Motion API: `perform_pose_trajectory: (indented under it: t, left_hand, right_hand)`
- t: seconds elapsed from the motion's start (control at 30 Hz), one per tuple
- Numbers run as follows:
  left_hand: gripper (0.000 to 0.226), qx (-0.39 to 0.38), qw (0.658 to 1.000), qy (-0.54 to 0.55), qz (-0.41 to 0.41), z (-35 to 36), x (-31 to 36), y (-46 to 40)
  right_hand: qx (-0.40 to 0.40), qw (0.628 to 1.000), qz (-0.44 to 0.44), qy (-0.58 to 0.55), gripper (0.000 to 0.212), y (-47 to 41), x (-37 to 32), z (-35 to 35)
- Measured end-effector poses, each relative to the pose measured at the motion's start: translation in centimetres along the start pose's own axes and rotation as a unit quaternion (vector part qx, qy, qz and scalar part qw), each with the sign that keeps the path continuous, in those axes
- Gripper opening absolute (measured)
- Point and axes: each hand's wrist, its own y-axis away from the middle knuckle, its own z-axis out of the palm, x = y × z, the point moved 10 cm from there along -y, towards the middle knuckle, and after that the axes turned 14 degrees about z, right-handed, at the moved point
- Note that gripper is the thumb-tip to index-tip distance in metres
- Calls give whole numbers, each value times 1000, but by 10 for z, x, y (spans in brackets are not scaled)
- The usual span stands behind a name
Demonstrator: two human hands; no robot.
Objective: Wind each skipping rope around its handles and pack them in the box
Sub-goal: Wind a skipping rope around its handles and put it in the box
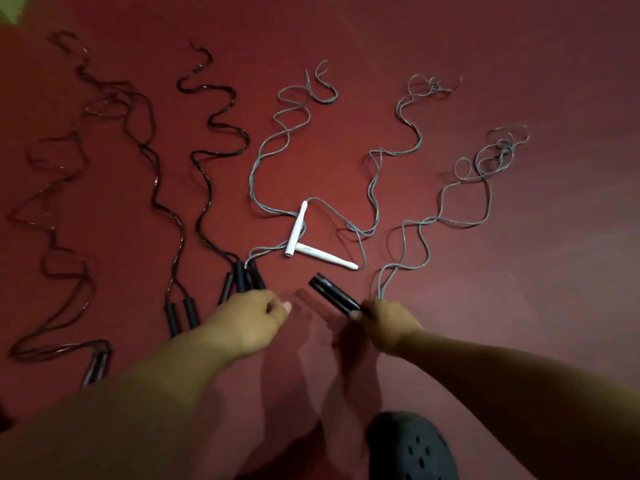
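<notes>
In the head view, six skipping ropes are counted, spread in wavy lines over a dark red floor. Three have dark, glossy cords: one nearest the left edge, a second beside it, and a third toward the middle. Three have thin grey cords: one in the middle, one right of it, and one furthest right.

Two slim white plastic handles are seen lying near the floor's middle in a T shape, touching. Two pairs of short black handles lie left of the hands, and a cluster of black handles is touched by the left hand, which is curled closed over their near ends. A pair of black cylindrical handles is gripped by the right hand, lifted and tilted up-left. One black perforated clog is visible at the bottom edge.
</notes>
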Motion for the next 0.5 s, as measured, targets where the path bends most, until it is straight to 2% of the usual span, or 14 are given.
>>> perform_pose_trajectory:
  t: [0.1, 0.27, 0.33, 0.43, 0.5]
  left_hand:
    - [33, 29, 999, -9, 28, -34, 31, 26]
    - [26, 95, 991, 7, 96, -92, 88, 86]
    - [32, 125, 989, 14, 83, -108, 97, 108]
    - [35, 254, 966, 43, 35, -149, 103, 150]
    - [54, 310, 944, 113, -12, -165, 99, 177]
  right_hand:
    - [-27, 996, -14, -80, 43, 43, -10, -10]
    - [-141, 969, -43, -200, 48, 137, -38, -27]
    - [-190, 947, -56, -253, 45, 169, -54, -36]
    - [-237, 909, -69, -335, 38, 214, -78, -65]
    - [-263, 888, -91, -365, 31, 243, -97, -87]
